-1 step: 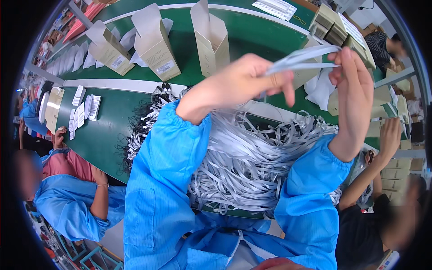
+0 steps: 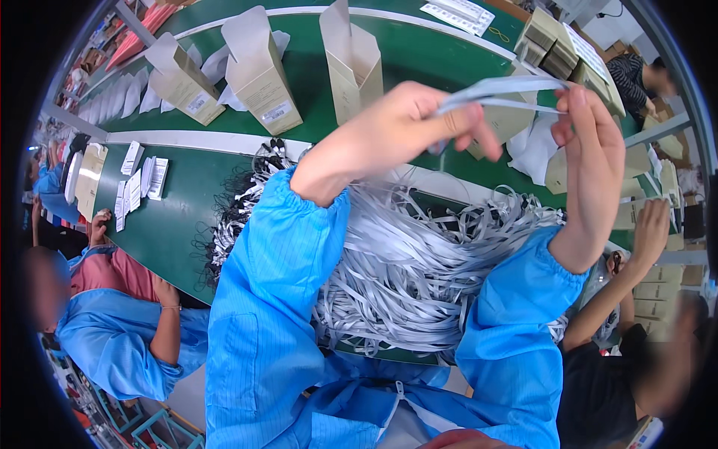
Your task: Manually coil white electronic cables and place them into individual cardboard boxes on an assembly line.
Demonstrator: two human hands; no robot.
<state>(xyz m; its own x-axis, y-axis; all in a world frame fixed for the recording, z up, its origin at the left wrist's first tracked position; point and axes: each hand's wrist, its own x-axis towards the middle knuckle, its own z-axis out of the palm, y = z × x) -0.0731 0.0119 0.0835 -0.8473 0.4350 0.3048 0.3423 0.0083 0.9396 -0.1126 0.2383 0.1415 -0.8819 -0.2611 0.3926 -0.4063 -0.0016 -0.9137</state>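
Observation:
A pale grey lanyard [image 2: 516, 84] of flat ribbon is stretched between my two hands above the table. My left hand [image 2: 419, 123] has its fingers closed round one end of it, slightly blurred. At the other end, my right hand [image 2: 587, 120] pinches the ribbon between thumb and fingertips. Beneath my forearms a large heap of the same grey lanyards [image 2: 404, 277] lies on the green table. Black cords and clips [image 2: 232, 217] stick out at the heap's left side.
Open beige boxes [image 2: 265, 90] stand on the green line behind, among white pouches [image 2: 535, 150]. Printed labels [image 2: 134, 187] lie at left on the table [image 2: 183, 194]. One co-worker in blue [image 2: 127, 337] sits left; another in black [image 2: 598, 382] works at right.
My left hand has shifted slightly up and right, and the ribbon's two strands have moved a little. My right hand is nearly where it was.

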